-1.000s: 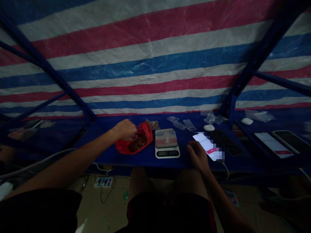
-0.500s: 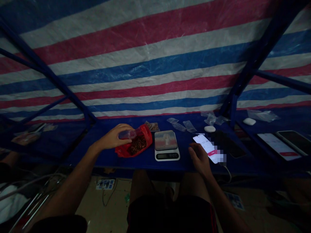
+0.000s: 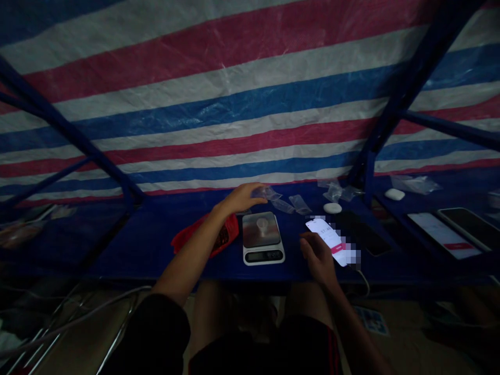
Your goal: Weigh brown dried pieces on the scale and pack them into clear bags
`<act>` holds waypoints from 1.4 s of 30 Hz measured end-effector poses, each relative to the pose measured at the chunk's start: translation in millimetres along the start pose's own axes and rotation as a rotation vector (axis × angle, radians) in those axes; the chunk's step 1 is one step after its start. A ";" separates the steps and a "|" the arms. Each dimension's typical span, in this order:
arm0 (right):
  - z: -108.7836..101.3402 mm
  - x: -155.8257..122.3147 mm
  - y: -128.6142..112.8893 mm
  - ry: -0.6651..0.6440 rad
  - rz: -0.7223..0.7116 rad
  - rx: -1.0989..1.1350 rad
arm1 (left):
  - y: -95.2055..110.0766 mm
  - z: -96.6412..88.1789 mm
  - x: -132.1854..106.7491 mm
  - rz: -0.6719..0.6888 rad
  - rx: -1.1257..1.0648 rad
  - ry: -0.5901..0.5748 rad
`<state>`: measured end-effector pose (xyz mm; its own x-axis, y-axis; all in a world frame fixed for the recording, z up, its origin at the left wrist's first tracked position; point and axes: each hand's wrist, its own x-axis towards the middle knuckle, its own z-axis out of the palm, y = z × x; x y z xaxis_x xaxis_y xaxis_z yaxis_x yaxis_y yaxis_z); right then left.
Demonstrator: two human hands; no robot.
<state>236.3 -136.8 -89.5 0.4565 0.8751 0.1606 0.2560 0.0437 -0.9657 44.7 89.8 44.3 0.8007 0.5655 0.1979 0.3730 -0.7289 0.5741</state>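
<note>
On the blue table (image 3: 128,234): a white scale (image 3: 263,257) sits close to the person's knees, with an open red bag (image 3: 187,233) just to its left.
Left hand (image 3: 246,198): stretched out behind the scale, at the small clear bags (image 3: 300,204). Thumb and fingers stand apart with clear plastic between them; from where I stand I can't tell whether they're clamped on it.
Right hand (image 3: 318,255): by the left edge of a lit phone (image 3: 329,237), fingers loosely curled; I can't tell whether they pinch anything.
Red bag: brown bits (image 3: 222,238) inside, left forearm crossing above it.
Scale plate (image 3: 255,234): shiny metal, 1 small pale shape on it, thing or reflection I can't say.
Around the lit phone: a white case (image 3: 332,208) behind, 1 dark phone (image 3: 363,234) to the right.
Far right: 2 more phones (image 3: 437,235), 1 lit and 1 dark.
Backdrop: a striped sheet (image 3: 234,109) in red, white and blue.
</note>
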 end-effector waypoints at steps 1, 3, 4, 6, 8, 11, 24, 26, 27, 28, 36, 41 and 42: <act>0.0 0.2 -0.9 0.004 0.011 0.004 | -7.4 8.1 13.1 0.005 0.028 -0.069; 0.3 0.7 -2.6 0.013 0.036 0.020 | -22.2 21.4 31.2 0.021 0.079 -0.180; 0.5 1.1 -3.2 0.017 0.044 0.022 | -29.1 26.0 36.6 0.040 0.108 -0.222; 0.8 2.1 -3.9 0.016 0.054 0.023 | -41.3 30.1 41.8 0.071 0.162 -0.271; 1.0 3.3 -4.1 0.007 0.059 0.018 | -50.9 26.8 41.5 0.059 0.211 -0.285; 1.2 5.3 -4.1 0.015 0.059 0.008 | -61.2 9.5 34.3 -0.061 0.323 -0.296; 2.6 8.7 -12.6 0.032 0.082 0.009 | -70.4 -6.6 -9.5 -0.636 0.509 -0.375; 2.3 8.3 -12.6 0.027 0.087 0.015 | -70.4 -8.9 -11.1 -0.641 0.436 -0.360; 2.1 8.1 -12.0 0.024 0.088 0.014 | -70.7 -13.0 -11.9 -0.641 0.389 -0.351; 1.8 7.8 -11.2 0.022 0.087 0.010 | -70.6 -19.2 -12.9 -0.641 0.340 -0.337; 2.3 8.1 -42.5 -0.016 0.062 -0.004 | -31.8 -103.3 -58.0 -0.614 0.004 -0.022; 29.7 6.6 -120.0 -0.348 -0.072 0.083 | 31.3 -92.7 -123.8 -0.562 -0.343 0.213; 39.4 5.6 -133.2 -0.440 -0.102 0.093 | 43.7 -80.4 -135.6 -0.564 -0.399 0.239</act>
<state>171.3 -118.7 32.0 0.0226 0.9845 0.1737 0.1938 0.1661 -0.9669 -85.3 12.3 106.5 0.3960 0.9155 -0.0715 0.4628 -0.1317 0.8766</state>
